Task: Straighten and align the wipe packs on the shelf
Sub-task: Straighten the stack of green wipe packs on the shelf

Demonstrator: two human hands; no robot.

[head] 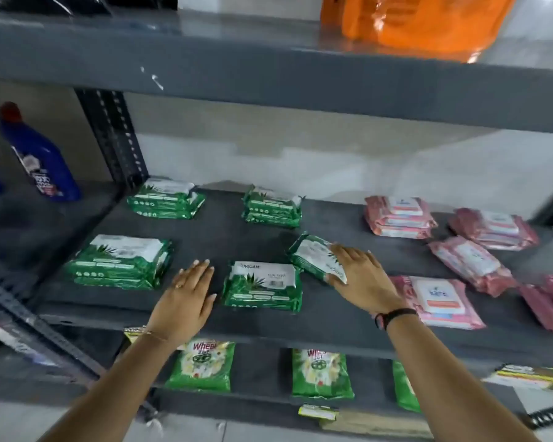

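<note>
Detergent bags below; right hand on skewed green pack.

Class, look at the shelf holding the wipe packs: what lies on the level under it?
Under the shelf lie green detergent pouches, flat on a lower level, three showing. The shelf edge and the person's arms cover part of that level, so any further items there cannot be seen.

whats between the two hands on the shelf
In the head view, a green wipe pack lies flat between the left hand and the right hand, which rests on a tilted green pack.
</note>
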